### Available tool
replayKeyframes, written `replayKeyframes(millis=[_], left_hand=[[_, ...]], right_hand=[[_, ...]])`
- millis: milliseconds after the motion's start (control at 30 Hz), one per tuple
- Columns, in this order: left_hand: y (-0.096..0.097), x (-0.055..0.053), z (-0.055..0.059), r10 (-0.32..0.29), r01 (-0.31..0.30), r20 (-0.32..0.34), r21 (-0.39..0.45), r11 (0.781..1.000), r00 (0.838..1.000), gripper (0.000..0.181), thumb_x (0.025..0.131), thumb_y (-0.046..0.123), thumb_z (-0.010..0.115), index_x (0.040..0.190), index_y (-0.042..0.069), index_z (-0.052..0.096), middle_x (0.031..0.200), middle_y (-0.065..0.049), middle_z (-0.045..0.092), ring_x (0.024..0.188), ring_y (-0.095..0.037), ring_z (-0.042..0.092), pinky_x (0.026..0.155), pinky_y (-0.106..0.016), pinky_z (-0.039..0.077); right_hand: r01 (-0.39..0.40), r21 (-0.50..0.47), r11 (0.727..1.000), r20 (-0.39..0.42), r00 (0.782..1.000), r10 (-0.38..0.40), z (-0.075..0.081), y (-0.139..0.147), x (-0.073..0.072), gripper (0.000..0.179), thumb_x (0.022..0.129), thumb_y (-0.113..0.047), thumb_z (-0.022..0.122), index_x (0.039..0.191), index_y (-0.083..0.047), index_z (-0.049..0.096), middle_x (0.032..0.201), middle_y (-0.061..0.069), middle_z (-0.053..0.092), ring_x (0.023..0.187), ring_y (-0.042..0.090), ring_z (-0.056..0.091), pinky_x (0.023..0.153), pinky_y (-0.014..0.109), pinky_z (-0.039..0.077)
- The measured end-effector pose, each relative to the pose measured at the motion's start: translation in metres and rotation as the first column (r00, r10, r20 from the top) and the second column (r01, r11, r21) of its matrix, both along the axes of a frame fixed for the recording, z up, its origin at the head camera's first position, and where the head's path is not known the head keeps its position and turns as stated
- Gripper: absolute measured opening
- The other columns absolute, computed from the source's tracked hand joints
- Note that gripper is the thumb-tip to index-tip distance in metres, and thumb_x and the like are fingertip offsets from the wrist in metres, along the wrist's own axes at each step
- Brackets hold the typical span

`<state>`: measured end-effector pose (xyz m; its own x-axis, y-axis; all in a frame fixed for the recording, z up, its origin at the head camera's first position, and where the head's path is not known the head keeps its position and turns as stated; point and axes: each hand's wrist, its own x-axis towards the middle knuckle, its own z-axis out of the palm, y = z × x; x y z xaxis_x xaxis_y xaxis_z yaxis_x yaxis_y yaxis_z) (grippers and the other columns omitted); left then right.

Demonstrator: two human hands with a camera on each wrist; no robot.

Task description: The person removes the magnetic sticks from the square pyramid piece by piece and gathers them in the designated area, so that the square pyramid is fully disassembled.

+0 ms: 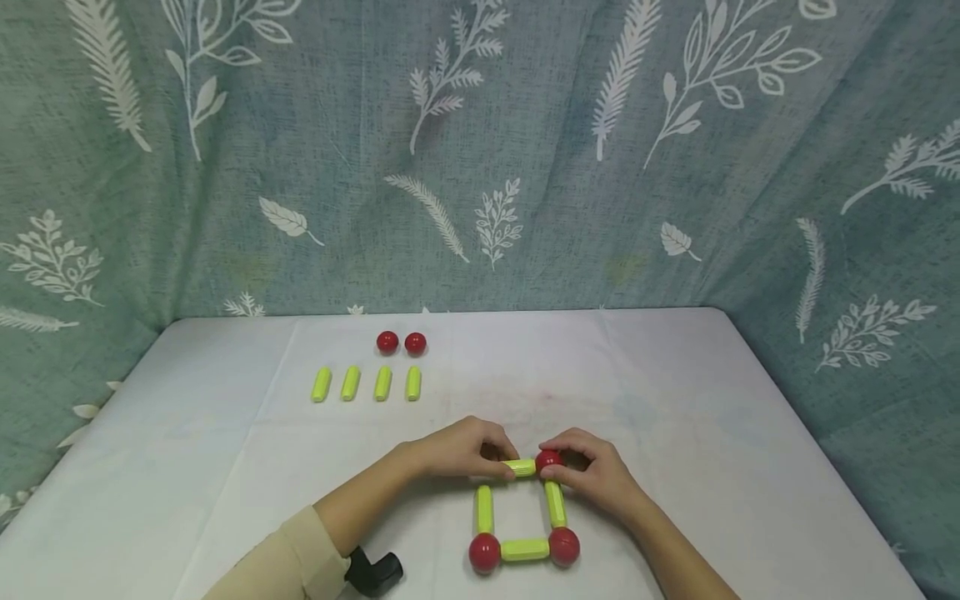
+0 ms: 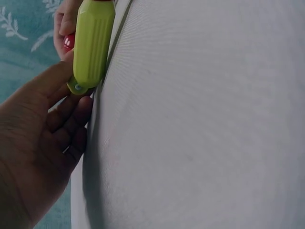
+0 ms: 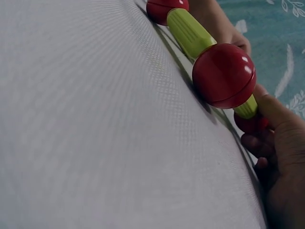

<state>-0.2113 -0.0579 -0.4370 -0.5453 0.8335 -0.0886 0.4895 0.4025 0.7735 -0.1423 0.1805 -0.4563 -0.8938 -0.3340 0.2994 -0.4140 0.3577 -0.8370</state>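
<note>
Holding two parts of an open square [image 1: 525, 549] of lime rods and red balls, low and right of centre in the head view.
Three sides look joined, through the lower-left ball [image 1: 484, 553] and lower-right ball [image 1: 564, 547]; the top rod [image 1: 522, 468] meets the top-right ball [image 1: 549, 460]. The upper-left corner remains undone: the left rod [image 1: 484, 500] carries no ball at its upper end. The left hand [image 1: 465, 450] pinches the top rod narrowly between thumb and fingers; the right hand [image 1: 600, 475] grips the top-right ball. Four loose rods [image 1: 382, 383] and two loose balls [image 1: 416, 343], left of mid-frame, are not joined. The rods look ribbed; the balls are glossy, a seam showing in the right wrist view.
</note>
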Motion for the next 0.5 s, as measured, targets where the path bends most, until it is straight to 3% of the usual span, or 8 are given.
replayKeyframes(millis=[133, 367, 500], left_hand=[[-0.001, 0.001, -0.001, 0.008, -0.008, -0.005, 0.009, 1.000, 1.000, 0.014, 0.084, 0.022, 0.072, 0.097, 0.017, 0.072, 0.087, 0.014, 0.063, 0.076, 0.001, 0.055, 0.072, -0.018, 0.049], [-0.002, 0.004, -0.005, 0.058, -0.057, -0.063, 0.016, 0.998, 0.996, 0.010, 0.083, 0.020, 0.072, 0.092, 0.016, 0.071, 0.081, 0.012, 0.060, 0.073, -0.001, 0.052, 0.068, -0.018, 0.048], [-0.006, 0.006, -0.007, 0.081, -0.079, -0.085, 0.032, 0.996, 0.993, 0.010, 0.083, 0.020, 0.072, 0.091, 0.015, 0.071, 0.080, 0.012, 0.060, 0.072, -0.001, 0.052, 0.066, -0.018, 0.048]], right_hand=[[-0.005, 0.006, 1.000, 0.006, 1.000, 0.005, 0.014, -0.004, 0.005, 0.025, 0.080, -0.005, 0.074, 0.103, 0.002, 0.068, 0.093, 0.010, 0.067, 0.082, 0.010, 0.058, 0.073, 0.026, 0.050], [-0.010, 0.056, 0.998, 0.062, 0.998, 0.007, -0.012, 0.001, -0.005, 0.025, 0.082, -0.012, 0.072, 0.106, -0.004, 0.068, 0.096, 0.006, 0.066, 0.080, 0.007, 0.055, 0.068, 0.023, 0.049], [-0.009, 0.075, 0.997, 0.133, 0.991, -0.002, -0.014, -0.001, -0.007, 0.026, 0.084, -0.023, 0.072, 0.106, -0.012, 0.067, 0.098, 0.000, 0.065, 0.080, 0.005, 0.052, 0.068, 0.021, 0.047]])
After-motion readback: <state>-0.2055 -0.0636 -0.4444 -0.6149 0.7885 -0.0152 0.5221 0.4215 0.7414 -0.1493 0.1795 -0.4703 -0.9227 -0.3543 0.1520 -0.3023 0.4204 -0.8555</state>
